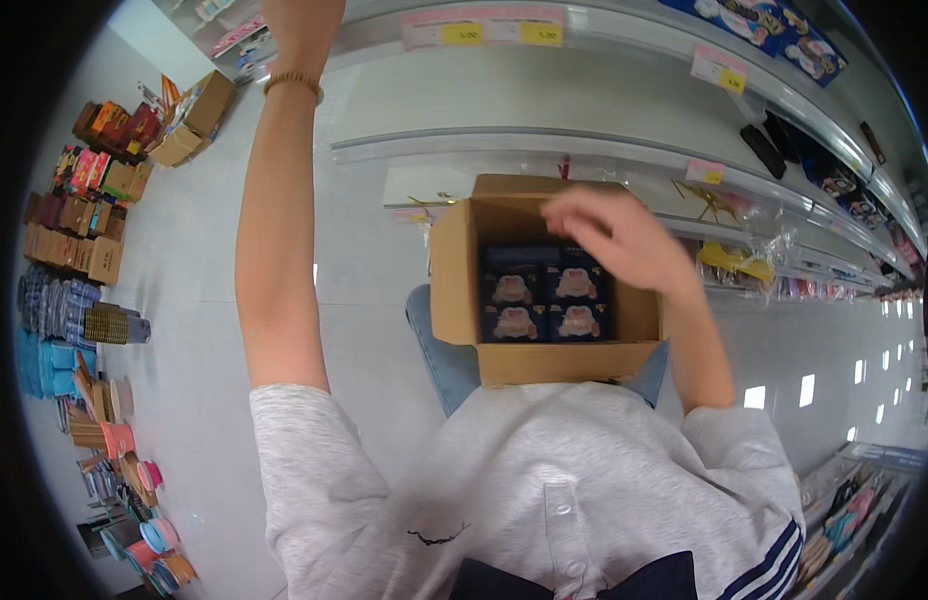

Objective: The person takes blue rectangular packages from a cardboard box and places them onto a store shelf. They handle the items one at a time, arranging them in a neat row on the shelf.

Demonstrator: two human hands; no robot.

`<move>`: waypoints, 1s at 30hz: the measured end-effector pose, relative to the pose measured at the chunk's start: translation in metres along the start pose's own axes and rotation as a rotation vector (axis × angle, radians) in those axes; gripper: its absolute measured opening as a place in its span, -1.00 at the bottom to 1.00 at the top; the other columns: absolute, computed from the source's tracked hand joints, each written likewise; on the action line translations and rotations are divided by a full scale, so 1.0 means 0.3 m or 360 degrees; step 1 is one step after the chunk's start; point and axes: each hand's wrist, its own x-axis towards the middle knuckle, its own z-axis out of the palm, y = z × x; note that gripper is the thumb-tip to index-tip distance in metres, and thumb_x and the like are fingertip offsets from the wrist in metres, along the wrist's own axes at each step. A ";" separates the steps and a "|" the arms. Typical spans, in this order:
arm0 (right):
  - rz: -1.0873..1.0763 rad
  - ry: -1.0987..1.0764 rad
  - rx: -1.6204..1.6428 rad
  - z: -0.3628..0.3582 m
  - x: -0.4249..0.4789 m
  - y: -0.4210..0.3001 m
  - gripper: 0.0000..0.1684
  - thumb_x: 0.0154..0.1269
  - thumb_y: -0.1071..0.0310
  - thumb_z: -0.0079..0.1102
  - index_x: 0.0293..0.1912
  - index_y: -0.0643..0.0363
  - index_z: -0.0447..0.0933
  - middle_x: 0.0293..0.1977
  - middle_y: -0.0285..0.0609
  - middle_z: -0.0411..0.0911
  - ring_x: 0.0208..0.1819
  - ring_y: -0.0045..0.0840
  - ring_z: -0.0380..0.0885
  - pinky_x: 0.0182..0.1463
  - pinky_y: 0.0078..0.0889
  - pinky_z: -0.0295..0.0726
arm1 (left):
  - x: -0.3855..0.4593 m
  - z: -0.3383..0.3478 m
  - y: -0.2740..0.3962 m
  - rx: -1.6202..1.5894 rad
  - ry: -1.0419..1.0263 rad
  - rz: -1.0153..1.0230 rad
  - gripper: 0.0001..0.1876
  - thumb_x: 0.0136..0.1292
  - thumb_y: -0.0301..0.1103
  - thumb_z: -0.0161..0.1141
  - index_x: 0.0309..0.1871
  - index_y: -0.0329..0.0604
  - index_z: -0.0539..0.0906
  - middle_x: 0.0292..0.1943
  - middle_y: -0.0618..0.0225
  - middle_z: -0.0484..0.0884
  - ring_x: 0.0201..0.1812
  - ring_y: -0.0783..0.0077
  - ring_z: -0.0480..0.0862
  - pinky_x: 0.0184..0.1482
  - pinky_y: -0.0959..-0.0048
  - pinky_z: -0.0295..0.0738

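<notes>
An open cardboard box point(569, 364) is in front of my torso, with its flaps folded outward. Inside lie several dark blue packs point(576, 321) with pale printed fronts, stacked in rows. My right hand point(618, 236) hovers over the right side of the box, slightly blurred. Its fingers are bent, and nothing shows between fingers and thumb. My left arm stretches far forward to the shelving, a beaded bracelet point(293, 81) on the wrist. Only the back of my left hand point(303, 34) shows at the top edge; its fingers are cut off by the frame.
Shop shelves point(509, 139) with price tags point(483, 28) run ahead and to the right. More blue packs point(771, 30) sit on an upper shelf. Along the left stand stacked goods, cartons point(104, 259) and an open carton point(198, 120) on the grey tiled floor point(201, 360).
</notes>
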 end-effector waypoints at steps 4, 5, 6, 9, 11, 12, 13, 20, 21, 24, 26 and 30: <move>0.0779 -0.0135 -0.0088 0.210 -0.275 0.394 -0.68 0.47 0.29 0.05 0.10 0.12 0.61 -0.17 0.04 0.71 -0.13 -0.15 0.70 -0.03 -0.18 0.65 | -0.255 0.097 0.274 -0.0336 -0.0172 0.0311 -0.55 0.12 -0.54 0.26 0.14 -0.11 0.63 0.11 0.04 0.66 0.10 -0.11 0.64 0.15 0.13 0.56; 0.0871 -0.0129 -0.0135 0.259 -0.328 0.448 -0.66 0.44 0.25 0.05 0.09 0.13 0.63 -0.17 0.05 0.71 -0.13 -0.09 0.68 -0.03 -0.11 0.64 | -0.351 0.084 0.451 -0.0612 -0.0439 0.0242 -0.73 0.18 -0.52 0.26 -0.03 -0.10 0.69 -0.17 0.23 0.74 -0.05 0.02 0.68 0.05 0.18 0.57; 0.0845 -0.0125 -0.0155 0.316 -0.368 0.498 -0.66 0.42 0.25 0.05 0.07 0.14 0.63 -0.17 0.05 0.71 -0.13 -0.07 0.68 -0.02 -0.07 0.63 | -0.445 0.038 0.568 -0.0904 -0.0872 0.0071 -0.74 0.05 -0.55 0.23 -0.15 -0.11 0.67 -0.24 0.34 0.67 -0.11 0.17 0.63 -0.06 0.17 0.54; 0.0855 -0.0082 -0.0141 0.368 -0.435 0.511 -0.66 0.39 0.25 0.05 0.02 0.17 0.65 -0.15 0.06 0.70 -0.09 -0.03 0.66 0.00 -0.02 0.62 | -0.705 -0.026 0.810 -0.0984 -0.1137 0.0398 -0.79 0.00 -0.47 0.28 -0.24 -0.11 0.64 -0.25 0.27 0.63 -0.13 0.14 0.63 -0.01 0.16 0.51; 0.0924 -0.0061 -0.0154 0.368 -0.426 0.501 -0.67 0.38 0.26 0.05 0.01 0.18 0.65 -0.13 0.06 0.70 -0.05 -0.01 0.65 0.02 0.00 0.61 | -0.902 -0.010 0.907 -0.1017 -0.1484 0.0262 -0.87 0.10 -0.42 0.26 -0.25 -0.11 0.64 -0.29 0.30 0.60 -0.15 0.21 0.64 -0.06 0.26 0.53; 0.0979 -0.0075 -0.0192 0.354 -0.412 0.492 -0.67 0.38 0.26 0.05 0.01 0.17 0.65 -0.12 0.06 0.70 -0.03 -0.01 0.64 0.04 0.00 0.61 | -1.054 0.026 0.917 -0.0940 -0.1606 0.0225 -0.88 0.15 -0.39 0.24 -0.24 -0.11 0.65 -0.25 0.27 0.64 -0.10 0.20 0.68 -0.07 0.26 0.56; 0.1046 -0.0091 -0.0222 0.349 -0.409 0.478 -0.67 0.37 0.26 0.06 0.01 0.17 0.65 -0.11 0.06 0.70 -0.02 0.00 0.63 0.05 0.00 0.60 | -1.155 0.058 0.905 -0.0843 -0.2110 0.0204 -0.81 0.18 -0.30 0.25 -0.18 -0.14 0.70 -0.15 0.20 0.71 -0.08 0.11 0.73 -0.07 0.21 0.61; 0.0895 0.0080 -0.0080 0.372 -0.423 0.469 -0.67 0.41 0.29 0.05 0.09 0.15 0.60 -0.11 0.04 0.70 -0.02 -0.03 0.64 0.05 -0.03 0.60 | -1.652 0.231 0.736 -0.0022 -0.3522 0.0065 -0.46 -0.01 -0.15 0.55 0.06 -0.16 0.74 0.07 0.04 0.73 0.07 0.00 0.75 0.05 0.11 0.65; 0.0906 0.0092 -0.0016 0.370 -0.425 0.470 -0.67 0.41 0.29 0.07 0.09 0.14 0.60 -0.11 0.03 0.70 -0.01 -0.04 0.64 0.05 -0.04 0.60 | -1.674 0.224 0.728 -0.0047 -0.3645 -0.0028 -0.40 -0.08 -0.17 0.60 0.09 -0.15 0.73 0.09 0.04 0.73 0.08 0.01 0.74 0.06 0.11 0.65; 0.0878 0.0047 0.0013 0.378 -0.431 0.462 -0.71 0.41 0.39 0.09 0.06 0.25 0.59 -0.16 0.07 0.71 -0.08 -0.12 0.70 0.01 -0.22 0.65 | -1.701 0.174 0.719 0.0005 -0.3545 0.0106 -0.28 -0.15 -0.17 0.65 0.19 -0.09 0.70 0.23 0.10 0.65 0.22 0.04 0.66 0.19 0.03 0.57; 0.0785 0.0041 -0.0021 0.393 -0.440 0.468 -0.69 0.41 0.39 0.09 0.08 0.26 0.58 -0.17 0.07 0.72 -0.08 -0.13 0.70 0.02 -0.24 0.65 | -1.708 0.160 0.713 0.0005 -0.3468 0.0248 -0.26 -0.16 -0.17 0.66 0.21 -0.09 0.70 0.28 0.12 0.63 0.27 0.06 0.63 0.23 0.03 0.55; 0.0803 0.0008 0.0100 0.386 -0.439 0.451 -0.67 0.41 0.40 0.10 0.11 0.26 0.57 -0.15 0.02 0.73 -0.11 -0.21 0.72 0.04 -0.29 0.66 | -1.652 0.224 0.660 -0.0199 -0.3597 0.0176 -0.31 -0.21 -0.16 0.67 0.08 -0.22 0.75 0.12 0.07 0.72 0.18 0.10 0.70 0.12 0.16 0.62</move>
